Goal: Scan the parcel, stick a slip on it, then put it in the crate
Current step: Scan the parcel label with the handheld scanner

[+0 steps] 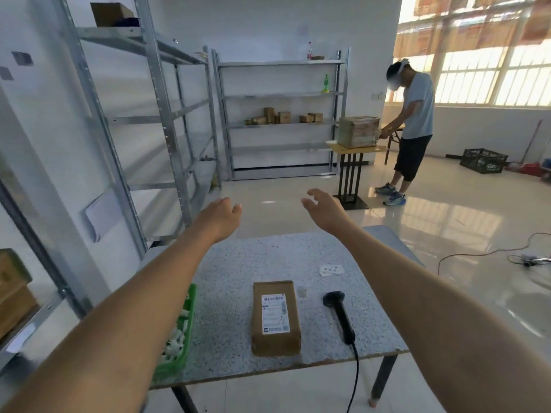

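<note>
crate (182, 338) half hidden by arm, slips (330, 270) unreadable

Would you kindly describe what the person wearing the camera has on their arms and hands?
Nothing, as far as the view shows. Both forearms are bare from the bottom edge of the frame to the wrists, with no sleeve in sight. The left hand and the right hand wear no gloves, and no watch, ring, bracelet or marking is visible on either.

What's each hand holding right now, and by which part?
Nothing. The left hand and right hand are both open and empty, raised beyond the table; the parcel and scanner lie untouched.
</note>
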